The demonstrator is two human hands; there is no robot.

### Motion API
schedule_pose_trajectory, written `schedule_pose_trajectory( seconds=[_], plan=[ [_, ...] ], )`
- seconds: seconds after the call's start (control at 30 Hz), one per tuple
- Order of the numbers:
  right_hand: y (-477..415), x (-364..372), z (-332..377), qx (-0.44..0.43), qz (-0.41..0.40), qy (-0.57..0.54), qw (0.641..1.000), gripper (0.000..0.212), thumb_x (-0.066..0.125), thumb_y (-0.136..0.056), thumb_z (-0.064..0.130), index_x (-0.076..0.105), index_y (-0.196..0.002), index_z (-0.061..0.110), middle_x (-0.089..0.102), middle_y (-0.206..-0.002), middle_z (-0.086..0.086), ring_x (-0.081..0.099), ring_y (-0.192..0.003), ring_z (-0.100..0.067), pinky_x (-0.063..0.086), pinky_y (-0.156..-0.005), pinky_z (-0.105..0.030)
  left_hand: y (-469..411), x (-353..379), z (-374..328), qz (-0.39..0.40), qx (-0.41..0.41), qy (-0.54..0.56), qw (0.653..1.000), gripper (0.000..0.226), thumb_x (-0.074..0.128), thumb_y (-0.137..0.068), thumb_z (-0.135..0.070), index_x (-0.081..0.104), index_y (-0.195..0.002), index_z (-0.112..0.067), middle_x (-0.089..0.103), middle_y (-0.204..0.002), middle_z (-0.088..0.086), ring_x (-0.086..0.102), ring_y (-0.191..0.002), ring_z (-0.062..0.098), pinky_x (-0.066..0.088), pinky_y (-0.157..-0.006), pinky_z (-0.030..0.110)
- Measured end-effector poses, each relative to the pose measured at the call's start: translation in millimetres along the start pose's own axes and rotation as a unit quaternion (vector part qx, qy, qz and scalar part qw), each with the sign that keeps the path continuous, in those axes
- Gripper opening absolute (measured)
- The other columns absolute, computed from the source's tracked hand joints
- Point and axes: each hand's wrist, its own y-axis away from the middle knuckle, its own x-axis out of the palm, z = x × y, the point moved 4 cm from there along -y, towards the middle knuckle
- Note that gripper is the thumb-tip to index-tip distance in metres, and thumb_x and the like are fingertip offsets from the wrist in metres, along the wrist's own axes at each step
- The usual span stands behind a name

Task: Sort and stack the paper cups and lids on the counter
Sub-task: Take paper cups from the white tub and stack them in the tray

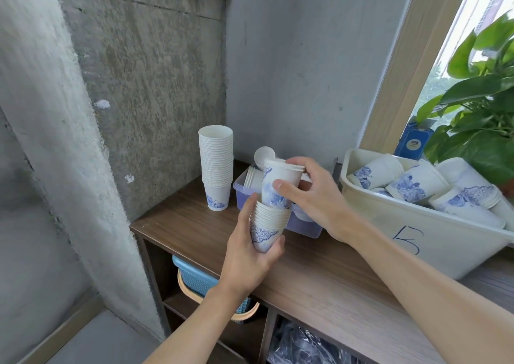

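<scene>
Both hands curled: left hand [250, 255] round short stack [268, 221], low; right hand [314, 196] pinching upper cup [279, 182] seated in its top.

Soft daylight comes in from the window [486, 4] on my right, blown out white near the top corner. The concrete wall [144, 85] on my left looks dimmer and flat, shadows faint. Under the counter [319, 274] it goes dark. My right hand [317, 196] blurs a little at the fingertips; straight lines bow toward the edges.
</scene>
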Motion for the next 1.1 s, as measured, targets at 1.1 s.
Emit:
schedule_pose_trajectory(
  seconds=[1.1],
  plan=[
    [-59,-8,-40,-0.040,-0.010,0.369,0.928,0.051,0.059,-0.093,0.023,0.044,-0.141,0.015,0.047,-0.143,-0.005,0.031,-0.134,-0.024,0.025,-0.107,-0.029,-4,-2,12,-0.047,-0.050,0.013,0.998,0.095,0.076,-0.074,-0.041,0.020,-0.147,-0.064,0.059,-0.131,-0.026,0.068,-0.105,0.008,0.061,-0.085,0.035]
  ],
)
